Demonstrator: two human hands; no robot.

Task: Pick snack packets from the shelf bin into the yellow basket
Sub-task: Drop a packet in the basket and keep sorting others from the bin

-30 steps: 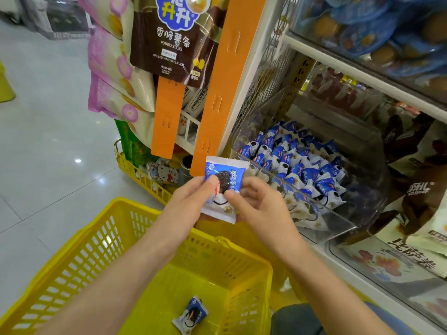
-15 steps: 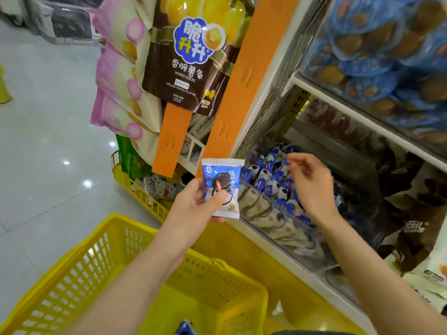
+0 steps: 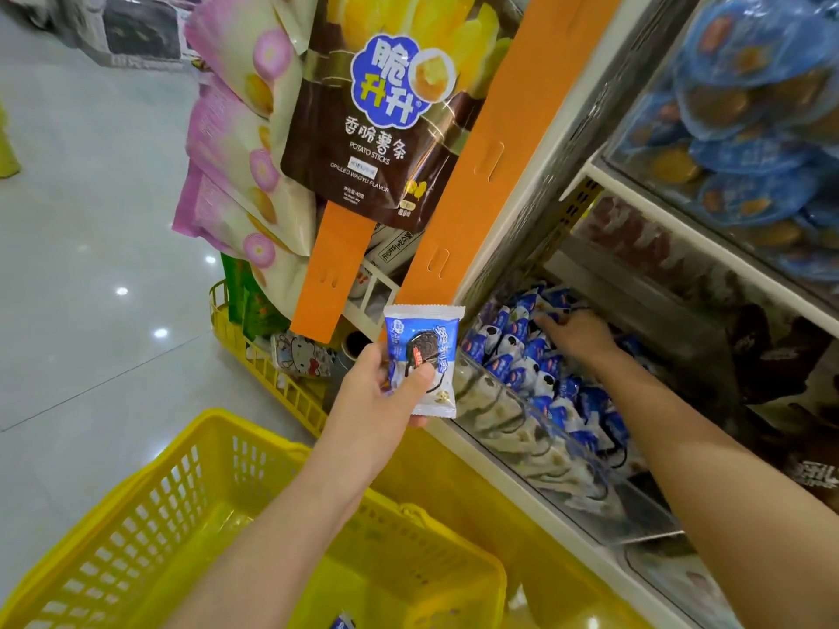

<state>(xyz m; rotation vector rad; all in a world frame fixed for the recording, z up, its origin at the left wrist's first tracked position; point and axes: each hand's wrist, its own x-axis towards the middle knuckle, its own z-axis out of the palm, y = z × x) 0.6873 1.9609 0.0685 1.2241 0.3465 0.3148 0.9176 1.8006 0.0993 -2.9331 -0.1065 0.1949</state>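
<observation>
Left hand [image 3: 381, 392] pinches one blue-and-white snack packet [image 3: 422, 356], held upright just beside the clear shelf bin [image 3: 545, 451], beyond the yellow basket [image 3: 181, 492]. Right hand [image 3: 576, 331] rests among the binned packets [image 3: 522, 356]; its grip cannot be determined.

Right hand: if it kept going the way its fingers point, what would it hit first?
The right hand would meet the blue packets in the bin; its fingertips seem to touch them, depth unclear.
</observation>
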